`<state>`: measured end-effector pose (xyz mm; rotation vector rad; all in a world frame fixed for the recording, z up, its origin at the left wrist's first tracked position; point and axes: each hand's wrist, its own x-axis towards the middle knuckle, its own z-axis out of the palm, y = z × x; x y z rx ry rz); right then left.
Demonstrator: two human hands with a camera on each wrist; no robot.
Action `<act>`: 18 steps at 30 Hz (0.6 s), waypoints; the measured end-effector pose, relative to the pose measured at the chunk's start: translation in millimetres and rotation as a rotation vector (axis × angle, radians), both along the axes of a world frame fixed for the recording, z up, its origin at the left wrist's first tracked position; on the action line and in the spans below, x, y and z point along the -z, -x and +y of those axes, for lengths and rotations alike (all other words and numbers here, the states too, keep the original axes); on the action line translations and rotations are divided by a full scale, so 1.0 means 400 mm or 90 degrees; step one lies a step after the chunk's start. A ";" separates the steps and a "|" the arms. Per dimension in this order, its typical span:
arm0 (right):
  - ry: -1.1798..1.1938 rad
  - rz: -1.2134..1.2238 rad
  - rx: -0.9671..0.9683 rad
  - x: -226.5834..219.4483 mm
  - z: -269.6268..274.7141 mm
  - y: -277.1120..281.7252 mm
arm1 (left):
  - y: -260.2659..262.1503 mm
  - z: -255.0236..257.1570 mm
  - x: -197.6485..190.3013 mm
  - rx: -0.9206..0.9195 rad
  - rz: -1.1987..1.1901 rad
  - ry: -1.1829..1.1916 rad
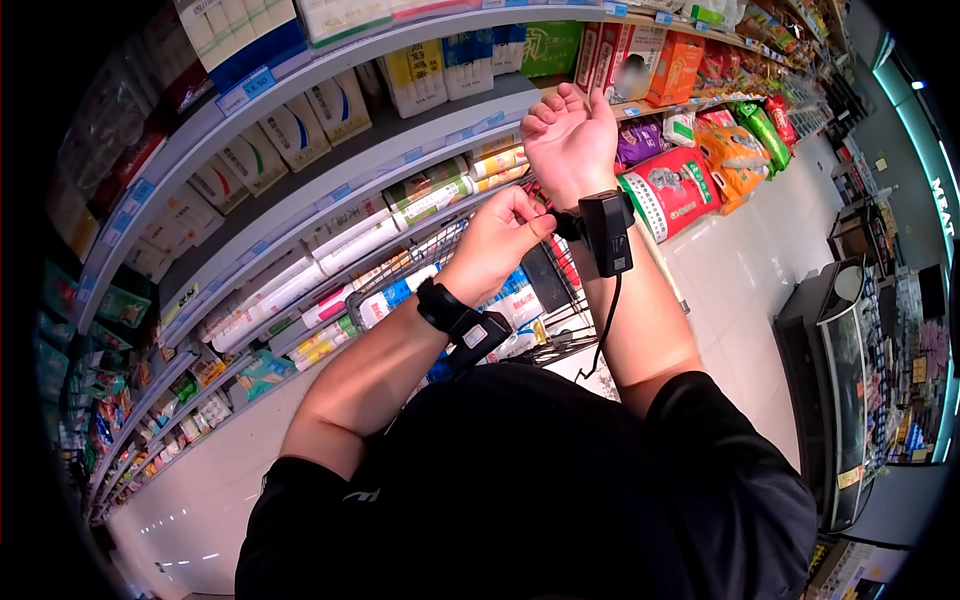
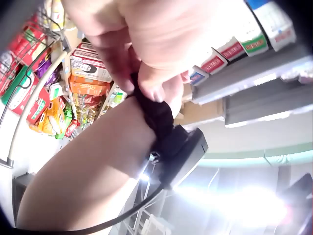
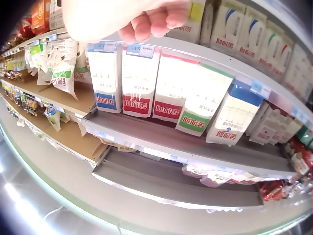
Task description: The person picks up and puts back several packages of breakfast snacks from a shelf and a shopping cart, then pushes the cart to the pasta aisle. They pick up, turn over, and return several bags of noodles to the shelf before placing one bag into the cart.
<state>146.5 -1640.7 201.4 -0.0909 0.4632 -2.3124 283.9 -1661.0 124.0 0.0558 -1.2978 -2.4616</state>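
My left hand (image 1: pixel 492 243) pinches the black strap (image 2: pixel 155 110) on my right wrist between thumb and fingers. A black camera (image 1: pixel 608 235) sits on that strap, with a cable (image 1: pixel 611 318) running down along the forearm. My right hand (image 1: pixel 572 140) is raised palm up, its fingers loosely bent and holding nothing. In the right wrist view, the fingers of my right hand (image 3: pixel 134 18) show at the top, in front of the shelf. Another black camera (image 1: pixel 480 337) is strapped on my left wrist.
Below my hands stands a wire shopping cart (image 1: pixel 562 343) with packages inside. Curved shelves (image 1: pixel 400 150) of packaged goods run along the left and front. Red and orange bags (image 1: pixel 672 192) lie beyond the right forearm. A dark display case (image 1: pixel 845 400) stands at the right.
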 end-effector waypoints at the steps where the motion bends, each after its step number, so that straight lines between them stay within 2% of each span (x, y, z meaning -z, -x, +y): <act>1: 0.008 -0.004 -0.022 0.004 -0.005 -0.003 | 0.010 -0.005 0.015 0.034 -0.001 -0.031; 2: 0.020 -0.020 -0.027 0.007 -0.008 -0.005 | 0.018 -0.017 0.036 0.114 0.005 -0.122; 3: 0.017 -0.023 -0.029 0.011 -0.010 -0.008 | 0.027 -0.015 0.055 0.112 0.002 -0.124; 5: 0.043 -0.069 -0.068 0.014 -0.014 -0.019 | 0.045 0.002 0.056 0.170 0.076 -0.252; 6: 0.046 -0.073 -0.084 0.018 -0.016 -0.023 | 0.048 0.006 0.060 0.167 0.072 -0.257; 9: 0.073 -0.068 -0.103 0.038 -0.023 -0.048 | 0.047 0.026 0.103 0.260 0.067 -0.331; 10: 0.077 -0.064 -0.109 0.057 -0.027 -0.059 | 0.050 0.020 0.098 0.225 -0.045 -0.289; 11: 0.099 -0.061 -0.180 0.089 -0.030 -0.065 | 0.058 0.004 0.113 0.232 -0.072 -0.265; 13: -0.017 -0.085 -0.195 0.135 -0.032 -0.072 | 0.074 -0.035 0.155 0.150 -0.113 -0.091; 15: -0.048 -0.075 -0.201 0.249 -0.025 -0.021 | 0.066 -0.090 0.254 0.059 -0.218 -0.219; 16: -0.072 -0.074 -0.185 0.308 -0.018 0.007 | 0.050 -0.132 0.334 0.049 -0.248 -0.290; 17: -0.093 -0.062 -0.180 0.388 -0.008 0.044 | 0.019 -0.159 0.389 -0.024 -0.323 -0.312; 18: -0.193 -0.060 -0.149 0.427 0.000 0.047 | -0.014 -0.189 0.465 -0.048 -0.345 -0.368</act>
